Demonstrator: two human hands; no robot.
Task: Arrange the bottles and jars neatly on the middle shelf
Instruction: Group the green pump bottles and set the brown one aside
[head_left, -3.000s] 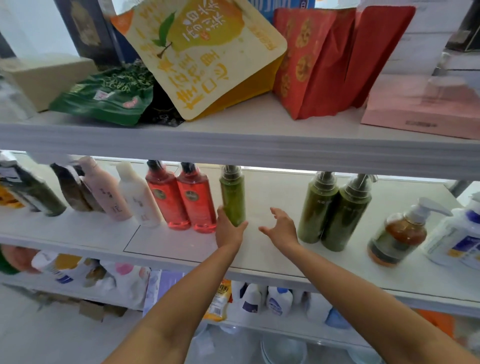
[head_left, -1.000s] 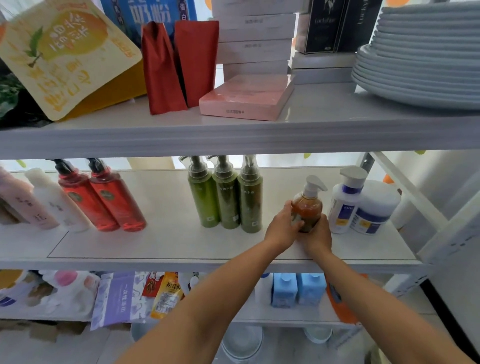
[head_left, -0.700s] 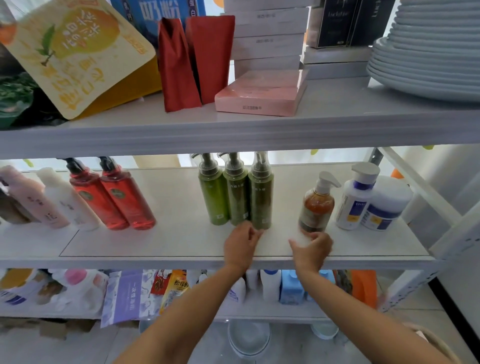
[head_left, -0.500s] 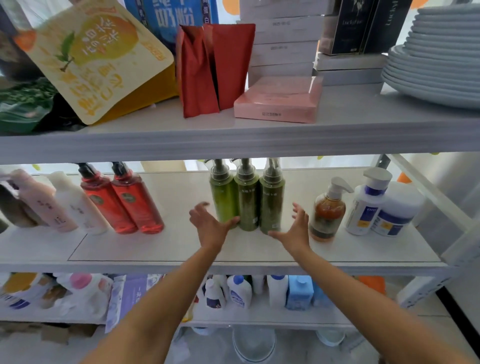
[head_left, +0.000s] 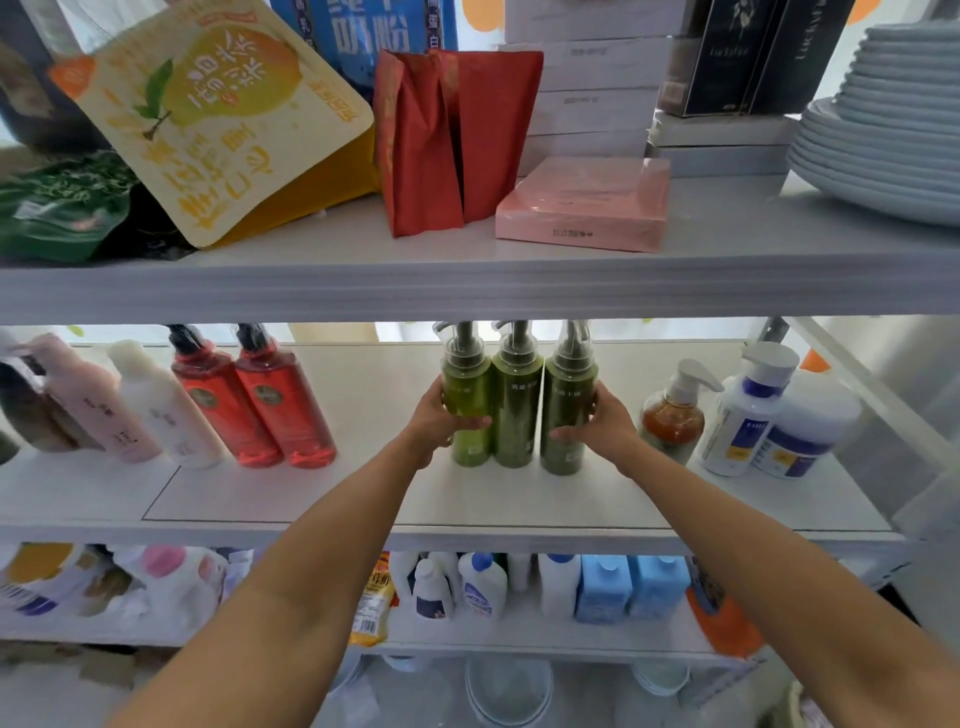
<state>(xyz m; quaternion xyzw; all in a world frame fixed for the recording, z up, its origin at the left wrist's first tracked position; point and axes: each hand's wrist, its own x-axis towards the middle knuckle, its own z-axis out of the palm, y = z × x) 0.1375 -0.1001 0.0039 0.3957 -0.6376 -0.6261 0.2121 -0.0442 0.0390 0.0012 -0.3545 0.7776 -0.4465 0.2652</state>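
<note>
Brightly backlit at centre, behind the white flat middle shelf (head_left: 291, 493). Softly blurred at lower left and right edge. Bowed by wide-angle distortion at the sides.

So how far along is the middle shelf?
Looks done: red bottles paired; amber pump bottle, white pump bottle and jar grouped at right. In hand: left hand and right hand clasp the three green pump bottles from either side. Left: pink bottle, cream bottle at far left look tilted, maybe lens distortion.
</note>
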